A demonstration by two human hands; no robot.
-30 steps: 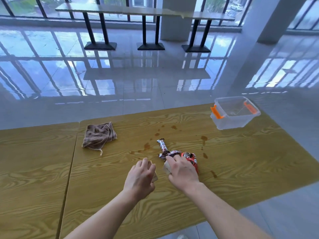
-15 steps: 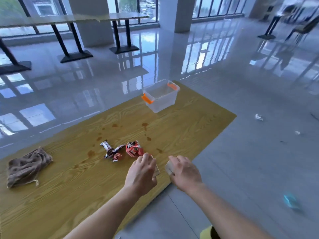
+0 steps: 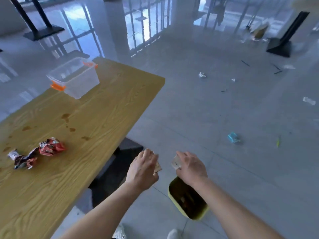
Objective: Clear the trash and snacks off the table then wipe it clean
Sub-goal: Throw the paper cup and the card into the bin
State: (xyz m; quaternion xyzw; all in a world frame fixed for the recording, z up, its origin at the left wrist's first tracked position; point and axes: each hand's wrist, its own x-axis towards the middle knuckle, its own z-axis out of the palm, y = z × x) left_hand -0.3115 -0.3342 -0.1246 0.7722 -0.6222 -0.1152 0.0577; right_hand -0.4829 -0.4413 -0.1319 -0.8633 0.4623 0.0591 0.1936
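Both forearms reach forward, palms down. The left hand [image 3: 143, 167] pinches a brownish scrap [image 3: 157, 167]; the right hand [image 3: 190, 165] pinches pale paper [image 3: 176, 163] above the yellow bin [image 3: 196, 217]. Crumpled wrappers [image 3: 38, 152] lie left on the counter [image 3: 96, 135], a clear box [image 3: 76, 78] farther.

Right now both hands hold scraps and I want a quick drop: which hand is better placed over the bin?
Right. The right hand with its scrap hovers at the yellow bin's far rim; the left hand sits further left, over bare floor.
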